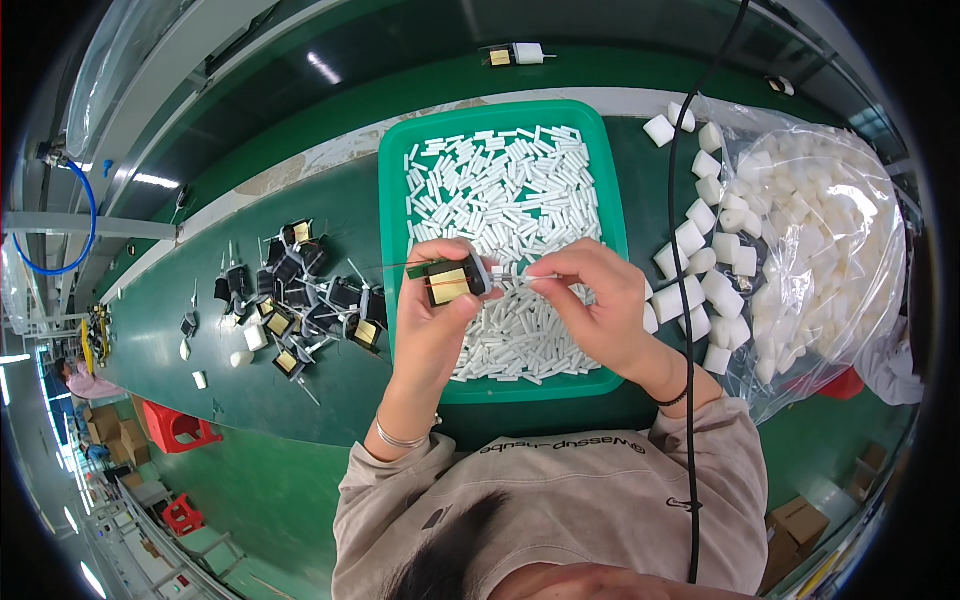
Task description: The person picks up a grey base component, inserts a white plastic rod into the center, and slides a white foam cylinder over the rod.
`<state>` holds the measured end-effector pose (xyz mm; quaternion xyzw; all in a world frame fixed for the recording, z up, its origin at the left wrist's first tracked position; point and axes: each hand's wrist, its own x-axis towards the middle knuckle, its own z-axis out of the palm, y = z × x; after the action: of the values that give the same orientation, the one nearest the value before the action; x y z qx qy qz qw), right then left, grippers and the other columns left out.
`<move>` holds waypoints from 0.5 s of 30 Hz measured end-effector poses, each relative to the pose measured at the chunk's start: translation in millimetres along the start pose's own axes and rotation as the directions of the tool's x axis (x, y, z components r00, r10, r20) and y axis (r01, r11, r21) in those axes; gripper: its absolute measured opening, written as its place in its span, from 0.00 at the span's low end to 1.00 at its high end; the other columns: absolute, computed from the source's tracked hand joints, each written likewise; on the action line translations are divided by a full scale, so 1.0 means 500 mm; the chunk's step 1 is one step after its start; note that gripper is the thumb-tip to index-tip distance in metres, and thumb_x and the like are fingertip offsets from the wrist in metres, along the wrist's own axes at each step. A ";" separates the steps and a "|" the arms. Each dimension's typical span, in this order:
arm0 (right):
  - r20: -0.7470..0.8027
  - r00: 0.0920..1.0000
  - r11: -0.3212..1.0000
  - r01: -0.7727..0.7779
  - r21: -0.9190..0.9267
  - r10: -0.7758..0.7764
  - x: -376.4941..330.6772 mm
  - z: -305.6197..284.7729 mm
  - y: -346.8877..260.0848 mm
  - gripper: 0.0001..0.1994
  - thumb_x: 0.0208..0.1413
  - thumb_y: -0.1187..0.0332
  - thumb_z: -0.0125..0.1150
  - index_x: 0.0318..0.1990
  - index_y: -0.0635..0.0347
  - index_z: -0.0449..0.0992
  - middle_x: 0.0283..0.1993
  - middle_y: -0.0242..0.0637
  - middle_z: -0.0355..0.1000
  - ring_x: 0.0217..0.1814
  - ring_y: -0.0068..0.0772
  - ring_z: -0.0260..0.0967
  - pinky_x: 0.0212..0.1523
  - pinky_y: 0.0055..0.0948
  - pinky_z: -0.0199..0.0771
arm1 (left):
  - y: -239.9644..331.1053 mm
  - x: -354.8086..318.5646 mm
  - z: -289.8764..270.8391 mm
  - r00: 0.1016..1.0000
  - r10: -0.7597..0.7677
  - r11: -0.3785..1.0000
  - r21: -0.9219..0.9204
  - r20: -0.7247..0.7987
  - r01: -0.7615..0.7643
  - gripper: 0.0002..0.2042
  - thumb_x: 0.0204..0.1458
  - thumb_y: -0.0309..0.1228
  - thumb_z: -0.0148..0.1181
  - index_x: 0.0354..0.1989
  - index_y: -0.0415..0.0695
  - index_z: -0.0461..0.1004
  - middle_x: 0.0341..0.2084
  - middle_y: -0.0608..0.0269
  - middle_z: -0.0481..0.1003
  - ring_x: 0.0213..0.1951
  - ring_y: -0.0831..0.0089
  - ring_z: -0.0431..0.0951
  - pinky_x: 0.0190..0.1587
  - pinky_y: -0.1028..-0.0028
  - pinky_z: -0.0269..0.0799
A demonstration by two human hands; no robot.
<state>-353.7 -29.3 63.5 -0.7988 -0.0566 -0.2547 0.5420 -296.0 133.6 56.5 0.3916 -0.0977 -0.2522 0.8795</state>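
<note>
My left hand (428,330) is closed round a small black motor-like part (447,285) with a yellow label, thin wires and a grey round end. A thin shaft points from that end toward my right hand (608,315). Finger and thumb of the right hand pinch a small white tube (525,278) in line with the shaft; whether it sits over the shaft I cannot tell. Both hands are above a green tray (388,190) with many short white tubes (500,190) lying loose in it.
Left of the tray lies a pile of similar black parts (310,290). White foam pieces (690,240) and a clear plastic bag (820,240) full of them are at right. A black cable (672,190) hangs down across the right side. Another part (515,55) lies beyond the tray.
</note>
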 end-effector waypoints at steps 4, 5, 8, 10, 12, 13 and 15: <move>-0.010 0.993 0.985 -0.115 0.127 0.118 -0.002 -0.001 0.000 0.05 0.44 0.79 0.58 0.30 0.63 0.73 0.28 0.37 0.69 0.27 0.26 0.68 0.25 0.20 0.71 | 0.005 0.000 0.006 0.996 -0.029 0.979 0.201 -0.080 0.044 0.32 0.36 0.15 0.59 0.54 0.44 0.55 0.45 0.57 0.64 0.46 0.69 0.68 0.42 0.72 0.71; -0.003 0.989 0.978 -0.144 0.151 0.146 -0.002 -0.001 0.000 0.04 0.44 0.79 0.58 0.30 0.64 0.73 0.28 0.37 0.69 0.28 0.26 0.68 0.25 0.20 0.71 | 0.001 0.002 0.009 0.998 0.013 0.976 0.216 -0.055 -0.001 0.31 0.36 0.14 0.58 0.52 0.44 0.56 0.45 0.55 0.64 0.45 0.69 0.69 0.43 0.72 0.71; 0.017 0.986 0.966 -0.168 0.198 0.168 -0.003 0.003 -0.001 0.04 0.44 0.78 0.58 0.30 0.64 0.73 0.28 0.36 0.69 0.28 0.25 0.68 0.25 0.19 0.71 | -0.010 -0.003 0.012 0.997 0.080 0.967 0.245 -0.017 -0.073 0.28 0.36 0.13 0.58 0.49 0.42 0.57 0.45 0.51 0.65 0.43 0.69 0.71 0.44 0.72 0.70; 0.023 0.982 0.959 -0.188 0.212 0.188 -0.005 0.003 0.000 0.04 0.45 0.78 0.58 0.30 0.64 0.73 0.28 0.36 0.70 0.28 0.24 0.68 0.25 0.19 0.71 | -0.015 -0.005 0.013 0.995 0.100 0.962 0.256 0.001 -0.097 0.26 0.36 0.13 0.58 0.46 0.42 0.58 0.45 0.49 0.65 0.42 0.68 0.71 0.44 0.72 0.70; 0.028 0.978 0.952 -0.209 0.226 0.208 -0.008 0.002 0.003 0.04 0.45 0.78 0.57 0.30 0.65 0.73 0.29 0.36 0.70 0.29 0.23 0.68 0.25 0.19 0.71 | -0.016 -0.008 0.013 0.990 0.138 0.960 0.245 0.005 -0.135 0.22 0.37 0.14 0.60 0.41 0.41 0.59 0.44 0.48 0.66 0.43 0.66 0.71 0.46 0.70 0.69; 0.052 0.968 0.928 -0.252 0.274 0.247 -0.010 0.001 0.008 0.04 0.45 0.78 0.57 0.31 0.65 0.73 0.29 0.36 0.70 0.28 0.23 0.68 0.25 0.18 0.71 | -0.018 -0.009 0.012 0.991 0.137 0.960 0.245 0.006 -0.134 0.22 0.37 0.14 0.60 0.41 0.41 0.59 0.44 0.48 0.66 0.43 0.66 0.71 0.46 0.70 0.69; 0.078 0.956 0.900 -0.294 0.321 0.284 -0.012 0.002 0.011 0.04 0.45 0.78 0.57 0.31 0.65 0.73 0.29 0.35 0.70 0.28 0.23 0.69 0.25 0.18 0.71 | -0.022 -0.011 0.007 0.986 0.158 0.940 0.297 0.057 -0.167 0.22 0.36 0.13 0.61 0.39 0.40 0.59 0.44 0.46 0.66 0.44 0.65 0.70 0.47 0.69 0.68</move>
<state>-356.5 -29.8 55.7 -0.7002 0.0130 -0.1469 0.6985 -305.9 128.0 50.7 0.5074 -0.1809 -0.1672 0.8257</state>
